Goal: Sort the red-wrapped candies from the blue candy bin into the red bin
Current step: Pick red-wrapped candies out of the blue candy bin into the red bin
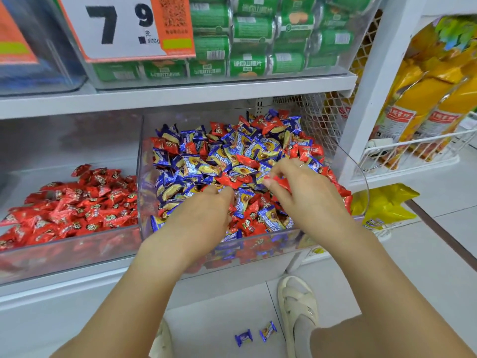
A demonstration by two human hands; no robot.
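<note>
The right hand [304,192] has its fingers [277,186] curled and pinched round a red-wrapped candy [280,182], held just above the heap near the middle of the blue candy bin [258,244]. A ring sits on one finger of that hand. The left hand [204,215] lies palm down in the same bin, left of the right hand, its fingers [219,191] bent down into the wrappers; whether they grip anything I cannot tell, since the tips are buried among the candies.

The blue candy bin is a clear plastic box on the lower shelf [77,288], filled with blue-wrapped candies [196,164] mixed with many red ones, the red thickest along its right side and front. Just to the left of it, touching side by side, stands the red bin [64,249], also clear, holding only red candies [85,210].

Above the blue candy bin, on the upper shelf, a clear box holds green packets [247,34] behind a price sign [116,24]. To the right of the bin a white wire basket [413,151] carries yellow bags. Below it, on the floor, two blue candies [255,334] lie beside a pale sandal [299,308].
</note>
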